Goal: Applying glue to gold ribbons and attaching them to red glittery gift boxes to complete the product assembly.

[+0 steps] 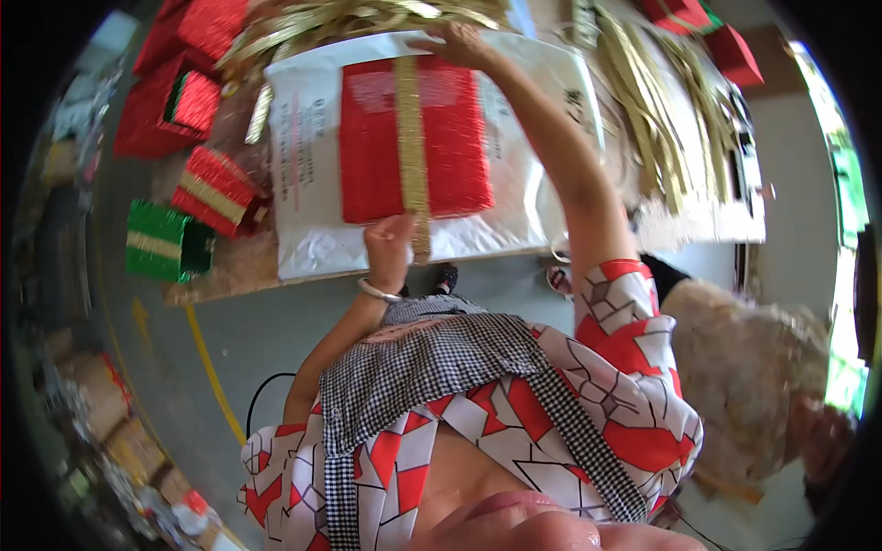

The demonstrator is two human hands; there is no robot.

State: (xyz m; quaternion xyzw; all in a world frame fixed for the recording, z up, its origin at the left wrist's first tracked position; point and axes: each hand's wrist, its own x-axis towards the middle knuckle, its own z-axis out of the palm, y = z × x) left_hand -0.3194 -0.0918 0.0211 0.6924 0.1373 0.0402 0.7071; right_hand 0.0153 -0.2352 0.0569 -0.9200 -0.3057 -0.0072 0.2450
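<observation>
A red glittery square panel [372,147] lies on a white plastic bag [308,174] at the table's near side. Down its middle runs a strip of gold glitter ribbon [411,129], its near end hanging past the panel's near edge. My left hand [390,246] is closed at that edge, its fingers against the ribbon's near end; the fingertips are partly hidden. Beyond the panel's far edge, my right hand [452,46] reaches with fingers stretched out, close to the ribbon's far end and the pile of loose gold strips [303,39].
Red glitter boxes [161,106] and a green box [158,241] with a gold band stand at the left. More gold strips [643,101] lie at the right, with red boxes [732,55] behind. The table's near edge [230,286] runs before me. A large wrapped bundle [749,367] is at the right.
</observation>
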